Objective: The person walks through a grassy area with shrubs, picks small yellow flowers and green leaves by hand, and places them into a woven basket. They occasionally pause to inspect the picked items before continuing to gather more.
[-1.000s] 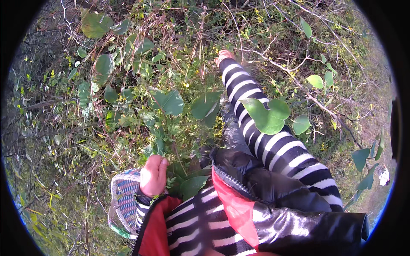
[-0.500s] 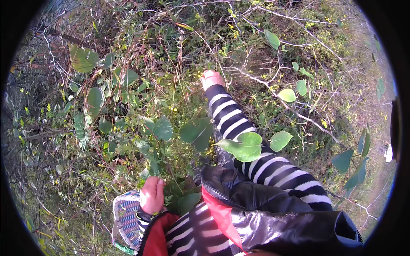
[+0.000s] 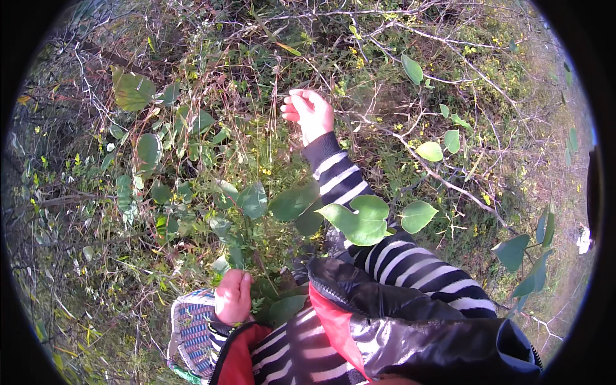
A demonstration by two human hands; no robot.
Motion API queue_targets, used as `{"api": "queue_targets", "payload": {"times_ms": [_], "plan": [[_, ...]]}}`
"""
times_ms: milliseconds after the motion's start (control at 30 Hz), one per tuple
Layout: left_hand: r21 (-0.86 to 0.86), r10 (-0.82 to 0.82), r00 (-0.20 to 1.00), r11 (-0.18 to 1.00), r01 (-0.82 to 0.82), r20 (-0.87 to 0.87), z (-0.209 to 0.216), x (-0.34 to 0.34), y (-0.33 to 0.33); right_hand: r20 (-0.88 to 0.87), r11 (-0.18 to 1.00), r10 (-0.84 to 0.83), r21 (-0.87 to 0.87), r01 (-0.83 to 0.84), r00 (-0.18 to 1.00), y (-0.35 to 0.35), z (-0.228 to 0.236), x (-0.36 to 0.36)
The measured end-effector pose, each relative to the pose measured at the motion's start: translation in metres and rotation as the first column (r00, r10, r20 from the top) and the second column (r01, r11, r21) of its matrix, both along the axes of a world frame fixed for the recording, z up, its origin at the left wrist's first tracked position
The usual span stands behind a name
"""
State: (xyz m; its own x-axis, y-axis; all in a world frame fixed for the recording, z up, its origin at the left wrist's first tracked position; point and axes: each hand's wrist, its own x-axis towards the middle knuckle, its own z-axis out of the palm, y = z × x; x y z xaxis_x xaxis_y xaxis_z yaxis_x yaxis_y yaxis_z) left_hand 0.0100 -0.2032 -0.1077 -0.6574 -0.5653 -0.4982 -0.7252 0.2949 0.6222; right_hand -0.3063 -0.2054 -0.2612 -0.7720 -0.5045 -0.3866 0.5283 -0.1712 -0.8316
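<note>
My right hand (image 3: 312, 115) reaches out ahead over the brush, its fingers partly stretched and a little apart, with nothing visible in them. Thin dry reddish stems (image 3: 276, 83) stand beside its fingertips. Small yellow flowers (image 3: 266, 171) dot the growth below. My left hand (image 3: 233, 297) is held low near my body, fingers curled closed with the thumb on top; what they hold, if anything, is hidden. A woven basket (image 3: 191, 327) in blue and pink sits against the left wrist. Its inside is mostly out of sight. Green leaves (image 3: 287, 308) lie close to this hand's right.
Broad heart-shaped leaves (image 3: 360, 221) hang in front of my right sleeve. A bare branch (image 3: 443, 178) crosses the right side, with more twigs above. Tangled grass and shrubs (image 3: 77, 256) fill the left. My open black jacket (image 3: 417, 343) with red lining spreads below.
My right hand has turned and lifted slightly away from the plants, its fingers now showing toward the left. My left hand and the basket have barely moved.
</note>
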Motion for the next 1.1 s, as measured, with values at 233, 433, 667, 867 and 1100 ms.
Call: {"api": "queue_targets", "payload": {"times_ms": [233,433,667,867,1100], "plan": [[0.012,0.026,1.000,1.000,-0.026,-0.017,-0.001,0.001,0.000,0.400,0.929,-0.317,-0.053,0.367,0.860,-0.012,-0.121,-0.047],[0.009,0.044,0.999,0.999,-0.044,-0.014,-0.004,0.003,0.003,0.216,0.898,-0.158,0.437,0.049,0.964,-0.045,-0.182,-0.110],[-0.012,0.052,0.997,0.999,-0.052,-0.057,-0.018,0.010,0.004,-0.325,0.507,0.288,0.850,0.144,0.901,-0.074,-0.173,-0.149],[-0.042,0.047,0.998,0.998,-0.048,-0.032,-0.013,0.009,0.007,-0.101,0.969,-0.122,0.201,0.140,0.987,-0.061,-0.163,-0.119],[-0.190,-0.055,0.997,0.981,0.045,-0.046,0.008,-0.005,0.008,-0.152,0.971,-0.039,0.226,0.073,0.988,-0.032,-0.097,-0.009]]}}
